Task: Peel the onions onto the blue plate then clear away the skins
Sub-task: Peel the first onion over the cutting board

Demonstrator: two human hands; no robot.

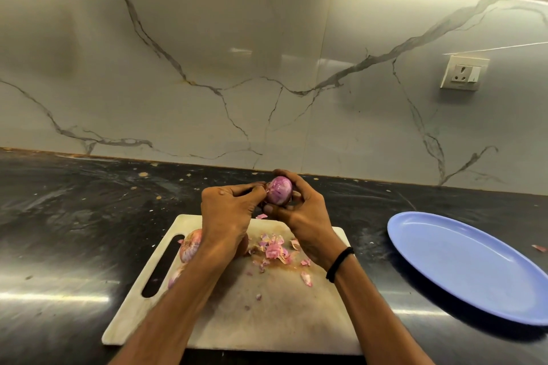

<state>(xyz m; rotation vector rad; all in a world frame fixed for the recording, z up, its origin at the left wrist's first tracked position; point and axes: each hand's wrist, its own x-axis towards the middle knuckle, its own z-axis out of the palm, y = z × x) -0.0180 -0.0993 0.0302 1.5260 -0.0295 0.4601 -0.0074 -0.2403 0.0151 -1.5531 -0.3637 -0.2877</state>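
Both hands work one glossy purple onion [278, 190] held up over the far edge of the chopping board [267, 320]; right hand [299, 213] cups it, fingers curled round, left hand [228, 210] pinching at its end (skin or root, can't tell); papery pink skins [274, 250] lie scattered below the grip; an unpeeled onion [189, 246] sits beneath the left wrist; smooth oval blue plate [468, 267] well off right.
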